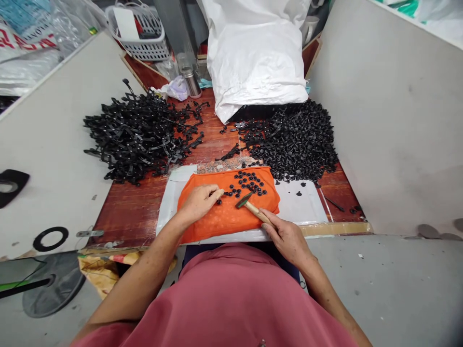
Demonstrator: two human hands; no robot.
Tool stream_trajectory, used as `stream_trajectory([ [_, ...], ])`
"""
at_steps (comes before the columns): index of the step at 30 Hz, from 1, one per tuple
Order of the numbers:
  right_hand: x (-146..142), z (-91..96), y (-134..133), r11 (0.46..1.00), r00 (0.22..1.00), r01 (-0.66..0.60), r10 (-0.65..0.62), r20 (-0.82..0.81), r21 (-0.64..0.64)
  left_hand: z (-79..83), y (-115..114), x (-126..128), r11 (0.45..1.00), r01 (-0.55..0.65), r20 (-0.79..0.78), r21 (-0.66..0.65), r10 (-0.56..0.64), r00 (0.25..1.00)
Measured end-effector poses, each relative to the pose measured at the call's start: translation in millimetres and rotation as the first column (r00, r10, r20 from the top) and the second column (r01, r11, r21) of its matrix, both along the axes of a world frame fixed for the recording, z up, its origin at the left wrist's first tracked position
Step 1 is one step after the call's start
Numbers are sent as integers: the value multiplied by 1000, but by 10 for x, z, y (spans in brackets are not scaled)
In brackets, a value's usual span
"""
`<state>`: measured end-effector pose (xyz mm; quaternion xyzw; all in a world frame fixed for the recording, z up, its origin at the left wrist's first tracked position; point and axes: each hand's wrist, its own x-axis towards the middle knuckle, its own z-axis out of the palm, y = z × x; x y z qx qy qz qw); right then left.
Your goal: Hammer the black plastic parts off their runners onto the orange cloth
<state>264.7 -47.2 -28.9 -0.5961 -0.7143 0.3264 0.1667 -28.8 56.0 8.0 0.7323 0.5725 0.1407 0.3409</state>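
Observation:
An orange cloth (224,217) lies on a white sheet (307,202) at the near edge of the wooden table (130,207). Several small black round parts (249,183) are scattered on the cloth. My left hand (198,201) rests on the cloth with its fingers pinched together at a small black part by its fingertips. My right hand (285,236) is closed round the wooden handle of a small hammer (249,205), whose dark head lies on the cloth just right of my left fingertips.
A heap of black strip-shaped plastic pieces (137,135) covers the table's left. A heap of black round parts (300,140) lies at the right, below a white sack (256,53). A steel flask (191,82) and a white basket (144,33) stand behind. Grey walls flank both sides.

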Motion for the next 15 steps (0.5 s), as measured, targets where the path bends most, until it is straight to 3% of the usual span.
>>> stream_trajectory([
  [7,1,2,6,1000,1000,-4,4,-1,1,6,-5,79,999,-31,-30,15,31,999],
  [11,6,-11,4,1000,1000,-3,3,14,10,12,16,40,999,32,52,-13,-32,998],
  [15,2,-16,3,1000,1000,-3,3,9,13,-15,21,51,995,98,-36,-11,-98,995],
])
